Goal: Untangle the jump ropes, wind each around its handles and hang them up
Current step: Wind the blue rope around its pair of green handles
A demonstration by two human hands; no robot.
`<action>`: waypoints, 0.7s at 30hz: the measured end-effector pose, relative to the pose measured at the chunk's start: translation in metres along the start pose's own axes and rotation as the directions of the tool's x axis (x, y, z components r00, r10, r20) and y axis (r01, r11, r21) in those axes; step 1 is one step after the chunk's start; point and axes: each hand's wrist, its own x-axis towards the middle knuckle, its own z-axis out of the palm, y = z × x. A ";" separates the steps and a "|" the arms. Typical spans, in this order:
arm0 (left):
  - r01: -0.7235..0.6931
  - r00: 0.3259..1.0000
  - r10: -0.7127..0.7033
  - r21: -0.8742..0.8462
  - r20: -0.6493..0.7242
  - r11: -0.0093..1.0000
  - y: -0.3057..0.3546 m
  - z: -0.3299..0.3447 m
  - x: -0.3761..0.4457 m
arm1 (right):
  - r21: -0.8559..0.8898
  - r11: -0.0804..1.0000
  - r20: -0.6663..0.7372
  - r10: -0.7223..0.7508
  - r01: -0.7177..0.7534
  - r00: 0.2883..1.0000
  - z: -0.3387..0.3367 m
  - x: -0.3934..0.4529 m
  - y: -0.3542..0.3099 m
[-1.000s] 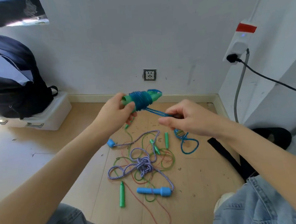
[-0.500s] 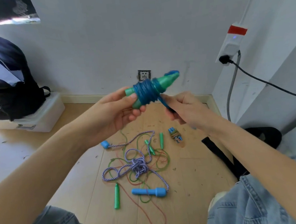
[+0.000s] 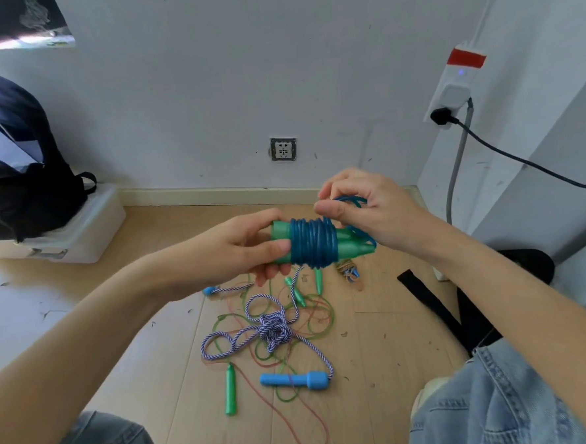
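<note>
Head view: unlabelled blue rope [image 3: 313, 243] on green handles [image 3: 349, 247].

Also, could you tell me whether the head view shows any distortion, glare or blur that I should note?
Head view: wide-angle bending curves the skirting board and stretches the forearms; bright daylight washes out the floor at far left; the hands and the blue rope wound on the green handles look sharp, without obvious motion blur.
</note>
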 end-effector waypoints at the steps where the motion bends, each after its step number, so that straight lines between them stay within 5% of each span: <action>1: 0.001 1.000 -0.001 -0.026 0.005 1.000 0.000 0.002 -0.001 | 0.011 1.000 0.021 -0.002 0.002 1.000 0.002 -0.001 0.001; 3: 0.037 0.999 -0.037 0.022 0.000 0.999 -0.003 0.007 0.001 | -0.029 0.999 0.025 -0.021 0.021 0.999 0.006 -0.001 0.002; 8: 0.144 0.989 -0.103 0.518 -0.107 0.843 -0.009 -0.012 0.004 | -0.141 0.988 -0.032 -0.072 0.067 0.997 0.012 0.001 0.006; 11: -0.054 0.987 0.134 0.613 -0.086 0.789 -0.003 0.007 0.007 | -0.127 0.990 -0.062 -0.062 0.054 0.996 0.018 0.000 0.003; 14: -0.093 0.906 0.364 0.736 -0.216 0.670 -0.006 0.027 0.013 | 0.257 0.964 -0.029 0.084 -0.074 0.996 0.021 -0.001 -0.003; 16: -0.140 0.870 0.367 0.549 -0.329 0.824 -0.004 0.024 0.013 | 0.570 0.803 0.056 0.171 -0.173 0.984 0.015 -0.001 -0.007; 18: -0.202 0.875 0.235 0.123 -0.423 0.972 0.002 0.020 0.011 | 0.671 0.706 0.141 0.178 -0.226 0.974 0.013 -0.001 -0.011; 21: -0.183 0.878 0.016 -0.305 -0.479 0.935 0.002 0.018 0.015 | 0.524 0.820 0.139 0.184 -0.230 0.973 0.015 -0.001 -0.016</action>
